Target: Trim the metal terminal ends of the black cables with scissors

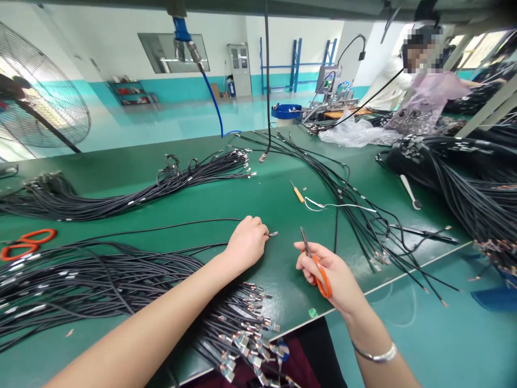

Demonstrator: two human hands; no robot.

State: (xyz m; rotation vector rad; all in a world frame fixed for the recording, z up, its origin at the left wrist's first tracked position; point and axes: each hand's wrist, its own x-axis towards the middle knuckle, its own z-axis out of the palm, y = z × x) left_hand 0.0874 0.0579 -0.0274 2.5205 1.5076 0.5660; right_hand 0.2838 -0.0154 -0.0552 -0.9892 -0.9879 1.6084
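Note:
My left hand (247, 242) is closed around a black cable, whose metal-tipped end (273, 234) pokes out past the fingers. The rest of that cable runs off to the left over the green table (262, 202). In my right hand (335, 272), to the right and slightly lower, is a pair of scissors (322, 277) with orange handles, its blades pointing up and away from me. A gap separates the scissors from the cable end. Below my left forearm lies a thick bundle of black cables (153, 280) with metal connectors at the near edge.
More black cable bundles lie at the back left (169, 191) and right (323, 167). A yellow-handled pick (298, 194), a white strip, and another pair of orange scissors (28, 243) rest on the table. Overhead hangs a black cord (267, 81). A person (388, 81) works at the far right.

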